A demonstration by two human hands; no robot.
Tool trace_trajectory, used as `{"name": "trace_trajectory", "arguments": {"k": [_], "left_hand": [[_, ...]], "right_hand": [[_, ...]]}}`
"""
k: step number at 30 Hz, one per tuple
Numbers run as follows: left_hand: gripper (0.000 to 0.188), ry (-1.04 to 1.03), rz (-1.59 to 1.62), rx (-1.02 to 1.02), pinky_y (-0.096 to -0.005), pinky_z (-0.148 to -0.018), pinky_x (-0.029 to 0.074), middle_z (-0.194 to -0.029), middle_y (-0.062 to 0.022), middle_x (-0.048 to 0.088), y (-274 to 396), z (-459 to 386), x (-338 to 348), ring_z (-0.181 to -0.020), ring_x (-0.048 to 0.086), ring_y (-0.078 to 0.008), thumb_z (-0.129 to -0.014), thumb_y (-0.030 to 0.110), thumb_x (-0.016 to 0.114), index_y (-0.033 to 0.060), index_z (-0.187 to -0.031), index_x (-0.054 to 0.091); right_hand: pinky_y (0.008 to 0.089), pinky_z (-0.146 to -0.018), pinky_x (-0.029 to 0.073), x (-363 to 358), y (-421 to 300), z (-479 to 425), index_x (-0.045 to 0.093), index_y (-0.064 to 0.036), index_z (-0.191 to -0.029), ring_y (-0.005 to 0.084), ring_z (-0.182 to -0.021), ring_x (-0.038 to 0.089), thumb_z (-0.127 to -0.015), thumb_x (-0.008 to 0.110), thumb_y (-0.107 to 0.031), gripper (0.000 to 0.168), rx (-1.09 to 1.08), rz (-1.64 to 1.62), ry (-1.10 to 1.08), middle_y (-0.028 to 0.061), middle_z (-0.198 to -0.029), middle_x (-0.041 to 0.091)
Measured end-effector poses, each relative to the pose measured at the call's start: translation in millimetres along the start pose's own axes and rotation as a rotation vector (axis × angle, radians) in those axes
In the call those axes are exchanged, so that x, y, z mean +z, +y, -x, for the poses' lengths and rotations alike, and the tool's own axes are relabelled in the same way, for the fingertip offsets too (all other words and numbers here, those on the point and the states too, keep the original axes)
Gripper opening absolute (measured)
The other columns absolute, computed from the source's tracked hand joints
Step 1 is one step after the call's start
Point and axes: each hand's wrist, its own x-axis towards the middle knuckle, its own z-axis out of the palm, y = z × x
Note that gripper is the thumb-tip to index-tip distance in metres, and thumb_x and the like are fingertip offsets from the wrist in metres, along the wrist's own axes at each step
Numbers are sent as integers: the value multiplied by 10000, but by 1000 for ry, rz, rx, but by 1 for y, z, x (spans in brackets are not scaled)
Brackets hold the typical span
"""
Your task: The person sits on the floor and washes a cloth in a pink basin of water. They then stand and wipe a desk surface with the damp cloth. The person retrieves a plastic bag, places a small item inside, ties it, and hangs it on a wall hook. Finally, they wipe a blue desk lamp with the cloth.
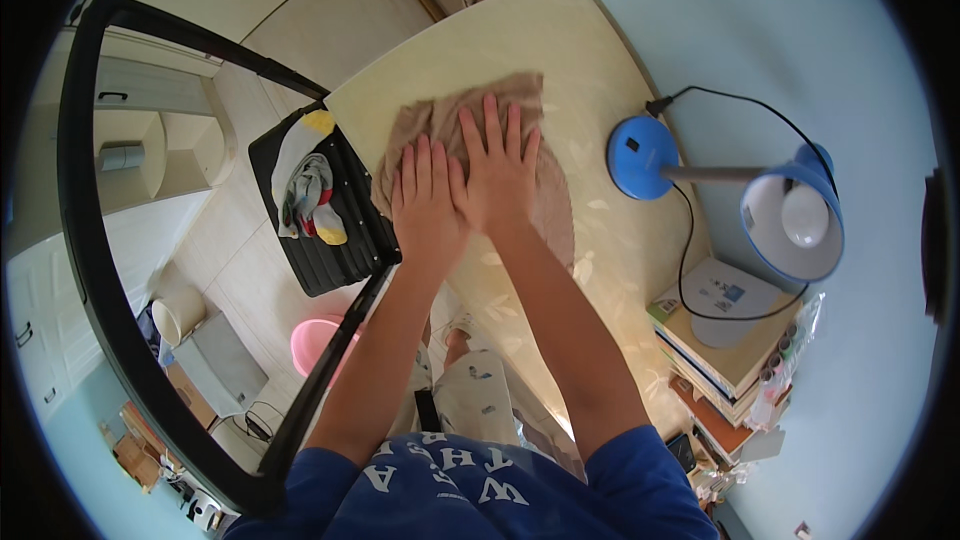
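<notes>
A brown cloth [442, 120] lies spread, somewhat wrinkled, on the pale tabletop [600, 240] with its leaf pattern. Both hands press flat on it. My left hand [427, 202] rests on the cloth's nearer left part, fingers pointing away from me. Beside it, my right hand [496, 172] lies a little farther forward with fingers spread, its thumb against the left hand. Neither hand is closed around the cloth. The palms and the cloth under them are hidden.
A blue desk lamp [643, 157] with a black cord stands at the right near the wall. Books [720, 360] are stacked below it, a grey cap [724, 296] on top. Left of the table are a black suitcase [330, 262] bearing socks [307, 180], its raised handle [82, 187], and a pink basin [311, 337].
</notes>
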Motion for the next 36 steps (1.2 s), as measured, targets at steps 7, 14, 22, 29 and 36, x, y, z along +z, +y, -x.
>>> {"name": "trace_trajectory", "arguments": {"k": [7,14,22,29,36], "left_hand": [[604,213,-75,-305,-516,-1181,216,-1589,-145,321,8,-74,24,-1479,259,-358,-958,315,538,56,-1481,384],[675,143,-89,-175,-553,-1183,186,-1581,-219,294,21,-9,24,-1474,229,-429,-938,344,574,-9,-1476,371],[684,-104,5,22,-595,-1181,138,-1587,-297,220,122,156,11,-1482,169,-479,-950,289,510,-98,-1479,313],[652,-380,7,255,-593,-1198,64,-1601,-289,180,192,257,1,-1497,94,-475,-1006,300,431,-109,-1493,287],[601,-543,112,612,-588,-1203,66,-1583,-291,235,236,350,14,-1506,97,-457,-997,257,415,-126,-1456,356]], "right_hand": [[582,-1209,74,19,9,-96,410,-278,-1513,352,-1514,164,-943,413,-527,622,-123,-20,112,61,-1640,246],[564,-1210,102,19,20,-17,438,-253,-1499,344,-1500,213,-943,456,-487,603,-96,-84,155,70,-1627,276],[588,-1181,167,-26,75,195,375,-228,-1535,369,-1494,220,-964,486,-422,613,86,-16,10,81,-1639,238],[563,-1201,132,-44,110,347,336,-216,-1554,351,-1517,158,-993,452,-387,598,317,19,-84,75,-1653,199],[540,-1212,113,-55,126,486,306,-155,-1564,356,-1520,151,-992,457,-376,632,601,8,-65,117,-1649,195]]}}
